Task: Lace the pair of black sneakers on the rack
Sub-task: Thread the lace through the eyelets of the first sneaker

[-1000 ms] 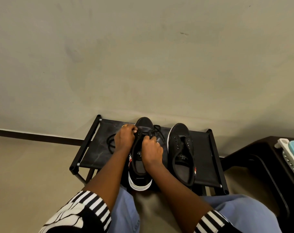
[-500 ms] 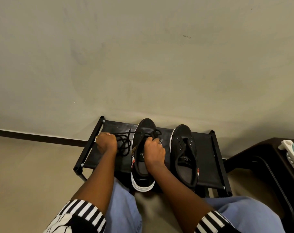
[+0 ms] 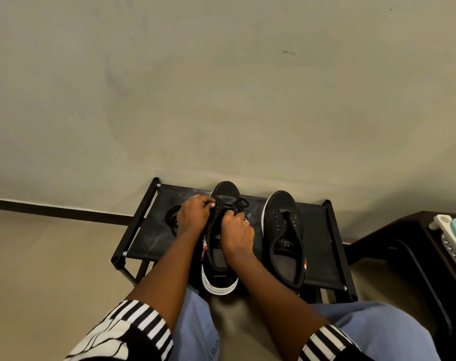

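Observation:
Two black sneakers with white soles stand on a low black rack [image 3: 323, 256], toes toward the wall. The left sneaker [image 3: 219, 272] is under both hands. My left hand [image 3: 194, 214] pinches the black lace at the shoe's left eyelet row. My right hand [image 3: 237, 231] pinches the lace over the tongue, where a loose tangle [image 3: 238, 205] lies. The right sneaker [image 3: 284, 238] has bare eyelets and no lace. A second coiled black lace [image 3: 171, 217] lies on the rack left of my left hand.
A plain wall rises right behind the rack. A dark stool [image 3: 409, 256] stands to the right, with a white and teal object [image 3: 453, 235] on it. My knees in blue trousers are just below the rack's front edge.
My left hand has come back from the rack's left side to the left sneaker's eyelets. The right hand stays on the tongue area.

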